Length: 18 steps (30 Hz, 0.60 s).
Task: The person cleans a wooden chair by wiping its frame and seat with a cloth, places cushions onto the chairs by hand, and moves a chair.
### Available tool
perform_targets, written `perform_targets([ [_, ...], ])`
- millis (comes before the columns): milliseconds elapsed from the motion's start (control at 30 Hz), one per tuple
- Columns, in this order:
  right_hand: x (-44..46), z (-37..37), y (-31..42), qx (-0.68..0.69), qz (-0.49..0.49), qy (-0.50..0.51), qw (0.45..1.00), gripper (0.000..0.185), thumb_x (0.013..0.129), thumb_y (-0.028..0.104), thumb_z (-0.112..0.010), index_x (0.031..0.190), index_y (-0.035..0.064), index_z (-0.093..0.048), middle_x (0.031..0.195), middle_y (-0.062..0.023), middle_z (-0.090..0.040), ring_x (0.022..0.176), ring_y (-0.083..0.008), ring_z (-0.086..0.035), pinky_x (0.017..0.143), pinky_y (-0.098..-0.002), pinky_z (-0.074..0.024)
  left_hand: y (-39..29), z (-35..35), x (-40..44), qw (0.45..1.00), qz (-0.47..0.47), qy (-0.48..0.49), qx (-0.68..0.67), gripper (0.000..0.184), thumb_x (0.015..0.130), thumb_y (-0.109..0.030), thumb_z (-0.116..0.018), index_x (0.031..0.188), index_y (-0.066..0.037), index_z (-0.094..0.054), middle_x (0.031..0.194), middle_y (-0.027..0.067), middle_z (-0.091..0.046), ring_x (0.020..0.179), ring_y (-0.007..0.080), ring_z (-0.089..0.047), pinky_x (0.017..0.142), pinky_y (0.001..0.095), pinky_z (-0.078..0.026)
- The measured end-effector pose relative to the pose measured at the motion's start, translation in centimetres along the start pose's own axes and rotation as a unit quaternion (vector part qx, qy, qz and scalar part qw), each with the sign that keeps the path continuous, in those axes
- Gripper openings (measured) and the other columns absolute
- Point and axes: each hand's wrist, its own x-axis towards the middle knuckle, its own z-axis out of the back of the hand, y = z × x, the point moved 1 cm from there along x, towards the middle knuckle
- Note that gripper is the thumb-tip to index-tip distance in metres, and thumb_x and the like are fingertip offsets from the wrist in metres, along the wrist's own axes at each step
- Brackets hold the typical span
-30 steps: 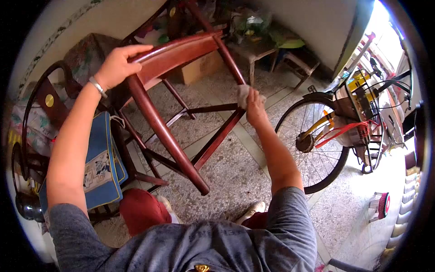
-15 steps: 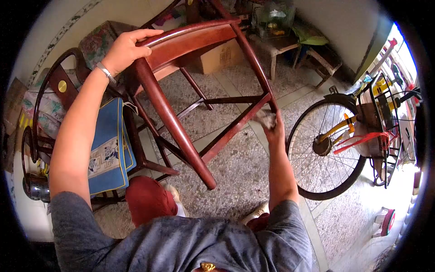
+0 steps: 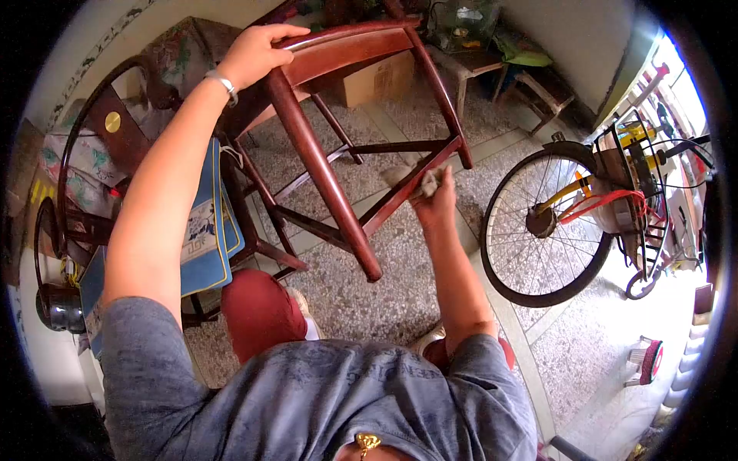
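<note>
A dark red wooden chair (image 3: 319, 161) is tilted in front of me, its legs and crossbars showing. My left hand (image 3: 257, 58) grips its upper corner where the rail (image 3: 346, 52) meets a leg, and a silver bracelet sits on that wrist. In my right hand (image 3: 437, 200) is a greyish cloth (image 3: 427, 183), pressed against the lower crossbar (image 3: 403, 187) that runs between two legs. Part of the cloth shows on the far side of this bar.
Blue cushions (image 3: 206, 230) lie on another dark chair at the left. A bicycle wheel (image 3: 542, 221) stands at the right. Behind are a cardboard box (image 3: 378, 79) and a low wooden stool (image 3: 542, 96). A small round stool (image 3: 652, 362) is at the lower right.
My right hand with the cloth has moved from the right leg onto the lower crossbar. The chair and my left hand have shifted right in view.
</note>
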Motion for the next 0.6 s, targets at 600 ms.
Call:
perform_targets([
  [600, -20.2, -14.4, 1.0, -0.691, 0.066, 0.133, 0.707, 0.042, 0.089, 0.026, -0.073, 0.12, 0.0003, -0.061, 0.106, -0.0089, -0.068, 0.099, -0.0167, -0.064, 0.088, -0.036, -0.0512, -0.5, 0.3, 0.5, 0.997, 0.068, -0.025, 0.014, 0.046, 0.071, -0.012, -0.07, 0.117, -0.008, -0.069, 0.112, 0.0172, -0.07, 0.104, 0.0307, -0.066, 0.095, 0.0374, -0.049],
])
